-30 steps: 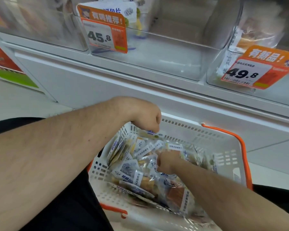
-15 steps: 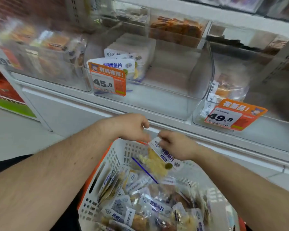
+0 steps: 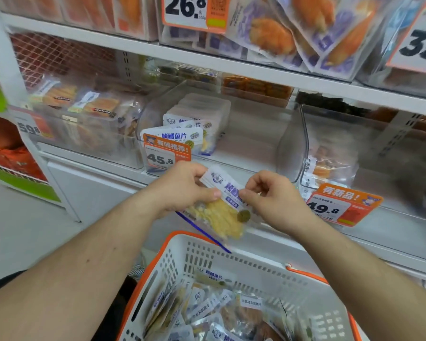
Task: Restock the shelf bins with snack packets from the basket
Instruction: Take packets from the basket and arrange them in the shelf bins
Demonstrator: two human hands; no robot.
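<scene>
A clear snack packet (image 3: pixel 221 212) with yellow fish slices and a white-blue label hangs between both hands, above the basket and just in front of the shelf edge. My left hand (image 3: pixel 182 187) grips its left side with thumb on top. My right hand (image 3: pixel 273 195) pinches the label's right edge. Behind them stands a clear shelf bin (image 3: pixel 256 143) tagged 45.8, holding a few matching packets at its left. The white basket with an orange rim (image 3: pixel 182 252) sits below, holding several snack packets (image 3: pixel 214 313).
Neighbouring clear bins: one tagged 59.8 (image 3: pixel 89 134) at the left with orange snacks, one tagged 49.8 (image 3: pixel 369 168) at the right. An upper shelf (image 3: pixel 231 62) carries bins of purple-labelled packets. Grey floor lies at the left.
Both hands came out of the basket with one fish-slice packet and raised it to the 45.8 bin's front. The view tilted upward, showing the upper shelf.
</scene>
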